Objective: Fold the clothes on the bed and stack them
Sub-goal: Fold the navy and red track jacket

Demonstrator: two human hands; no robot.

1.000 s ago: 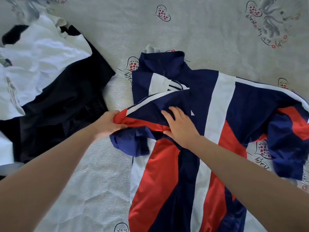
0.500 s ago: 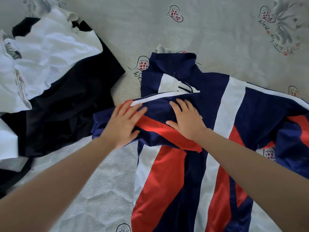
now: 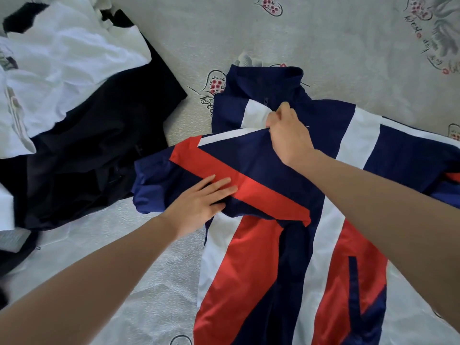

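bare bedsheet (image 3: 336, 46) beyond jacket (image 3: 273, 270), clothes pile (image 3: 99, 135) crowding left

One head-worn camera looks steeply down, close over the bed (image 3: 336, 46), with both forearms reaching in from below.

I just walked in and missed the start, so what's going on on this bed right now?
A person is folding a navy, red and white jacket on the bed. The left hand presses flat on the sleeve folded across the chest, while the right hand pinches fabric near the collar. A white garment and a black one lie unfolded at the left.
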